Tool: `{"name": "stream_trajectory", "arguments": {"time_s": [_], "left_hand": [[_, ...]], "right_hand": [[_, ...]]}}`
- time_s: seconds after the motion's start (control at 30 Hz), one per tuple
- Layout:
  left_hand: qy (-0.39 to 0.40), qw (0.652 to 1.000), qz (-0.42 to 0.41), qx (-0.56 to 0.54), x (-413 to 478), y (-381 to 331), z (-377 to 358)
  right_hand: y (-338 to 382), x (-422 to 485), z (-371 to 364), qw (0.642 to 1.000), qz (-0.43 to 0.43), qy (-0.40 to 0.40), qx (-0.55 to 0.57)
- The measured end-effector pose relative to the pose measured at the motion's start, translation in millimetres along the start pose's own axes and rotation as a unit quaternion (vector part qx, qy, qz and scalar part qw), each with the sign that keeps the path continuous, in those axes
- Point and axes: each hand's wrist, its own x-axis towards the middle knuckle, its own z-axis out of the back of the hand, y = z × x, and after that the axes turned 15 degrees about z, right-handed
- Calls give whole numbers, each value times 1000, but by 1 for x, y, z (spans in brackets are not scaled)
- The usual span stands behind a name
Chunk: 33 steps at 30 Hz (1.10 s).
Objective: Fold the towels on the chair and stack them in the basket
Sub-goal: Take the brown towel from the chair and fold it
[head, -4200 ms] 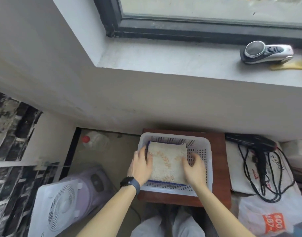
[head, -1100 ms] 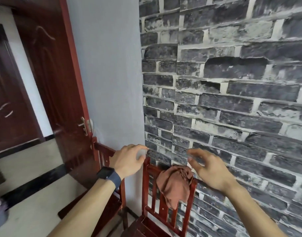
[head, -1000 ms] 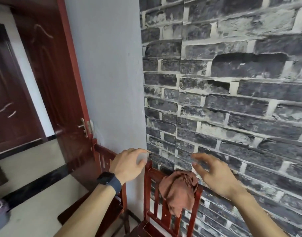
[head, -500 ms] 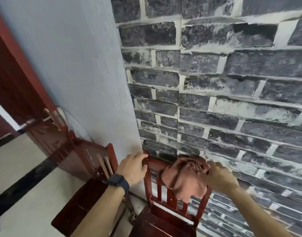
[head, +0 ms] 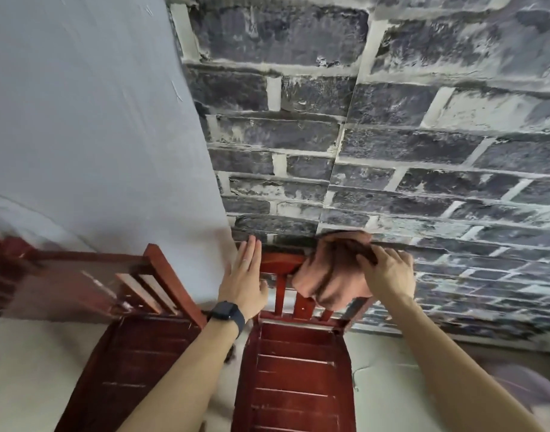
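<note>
A pinkish-brown towel (head: 328, 275) hangs bunched over the right end of a red chair (head: 295, 363) backrest. The right hand (head: 389, 272) pinches its top, fingers curled into the cloth. The left hand (head: 244, 282), fingers straight and holding nothing, lies at the backrest's left end.

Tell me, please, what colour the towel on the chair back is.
The towel is plain pinkish brown, seen in the head view.

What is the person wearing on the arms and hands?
Both forearms are bare, no sleeves in view. The left hand has a dark square-faced watch on a dark band at its wrist. The right hand wears nothing visible.
</note>
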Motion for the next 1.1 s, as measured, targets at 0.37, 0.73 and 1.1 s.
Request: {"name": "stream_trajectory", "arguments": {"time_s": [0.37,0.73,1.1], "left_hand": [[124,992,-31,12,8,9,48],[185,915,-193,-300,-127,-12,185],[66,943,-104,-308,-226,128,230]], "right_hand": [[54,-55,76,986,31,-46,156],[139,-196,167,939,253,-107,207],[231,-269,175,932,301,-104,175]]}}
